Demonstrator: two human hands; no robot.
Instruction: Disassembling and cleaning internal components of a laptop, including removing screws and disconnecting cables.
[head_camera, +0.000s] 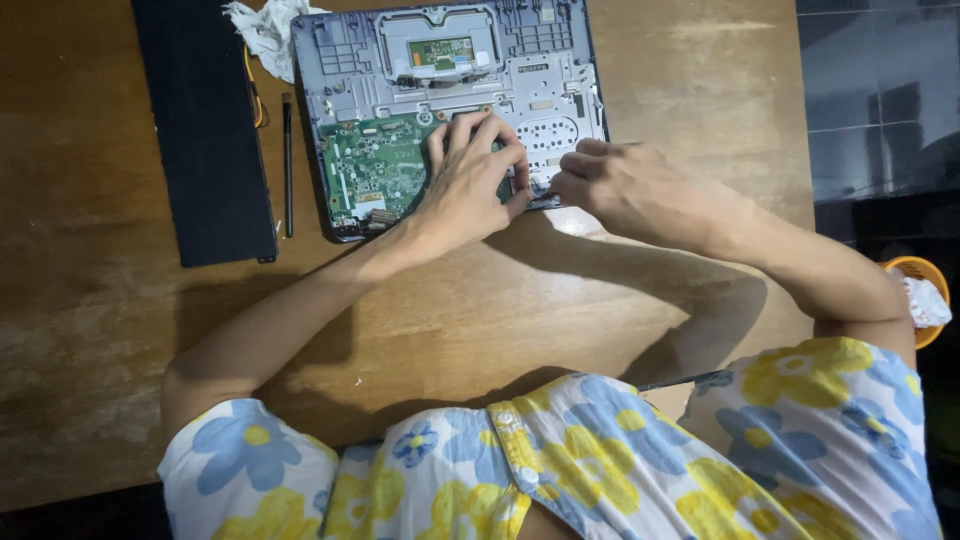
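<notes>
Left hand (468, 178) splayed on opened laptop (450, 90), right hand (612, 188) fingers curled beside

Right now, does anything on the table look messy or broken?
The laptop lies open with its cover off, so the green circuit board shows. Both hands, left hand and right hand, rest on it. A crumpled white cloth lies beside its corner. Nothing looks broken.

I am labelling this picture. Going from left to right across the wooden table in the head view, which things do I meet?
Black panel → thin black tool → green circuit board in the opened laptop shell → left hand → right hand → orange bowl at the far right.
</notes>
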